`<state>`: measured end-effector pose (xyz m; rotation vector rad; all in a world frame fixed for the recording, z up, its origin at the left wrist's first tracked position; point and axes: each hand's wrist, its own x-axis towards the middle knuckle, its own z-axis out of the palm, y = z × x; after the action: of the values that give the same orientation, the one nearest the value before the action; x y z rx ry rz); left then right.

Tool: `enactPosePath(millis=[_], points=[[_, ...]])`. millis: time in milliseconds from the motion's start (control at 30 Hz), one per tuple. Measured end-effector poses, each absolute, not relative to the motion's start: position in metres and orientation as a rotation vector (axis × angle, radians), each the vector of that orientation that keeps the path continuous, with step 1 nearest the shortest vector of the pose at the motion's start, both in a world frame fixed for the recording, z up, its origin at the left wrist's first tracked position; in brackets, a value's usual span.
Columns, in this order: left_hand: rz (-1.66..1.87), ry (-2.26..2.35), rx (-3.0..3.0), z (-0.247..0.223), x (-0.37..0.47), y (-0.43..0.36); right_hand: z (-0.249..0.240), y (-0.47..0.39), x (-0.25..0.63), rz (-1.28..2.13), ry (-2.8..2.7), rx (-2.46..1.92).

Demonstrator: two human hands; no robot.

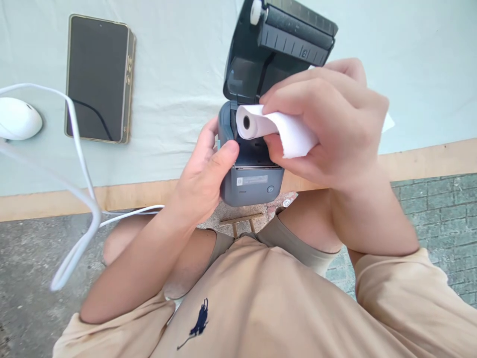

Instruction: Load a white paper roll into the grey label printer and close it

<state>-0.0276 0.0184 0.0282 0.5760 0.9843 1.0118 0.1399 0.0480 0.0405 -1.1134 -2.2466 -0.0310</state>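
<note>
A dark grey portable label printer (253,186) is held near the table's front edge, its lid (244,59) swung up and back so the paper bay shows. My left hand (206,174) grips the printer's left side, thumb on the rim of the bay. Pinched in my right hand (328,119) is a white paper roll (248,123), with its loose end hanging over the fingers. The roll's left end, with a dark core hole, is over the bay; its right part is hidden by my fingers. I cannot tell whether it touches the bay.
A smartphone (97,79) in a clear case lies on the pale cloth (167,59) at left. Beside it is a white computer mouse (18,119). A white cable (80,144) loops over the wooden table edge (55,203). Some white paper (388,123) shows behind my right hand.
</note>
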Motion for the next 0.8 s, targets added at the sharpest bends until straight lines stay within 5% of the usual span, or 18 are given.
enactPosePath(millis=[600,800], points=[[1.026,0.897,0.548,0.023,-0.037,0.020,0.023,0.024,0.129,0.156,-2.228,-0.796],[1.046,0.962,0.642,0.026,-0.032,0.018,0.020,0.026,0.136,0.380,-2.051,-1.051]])
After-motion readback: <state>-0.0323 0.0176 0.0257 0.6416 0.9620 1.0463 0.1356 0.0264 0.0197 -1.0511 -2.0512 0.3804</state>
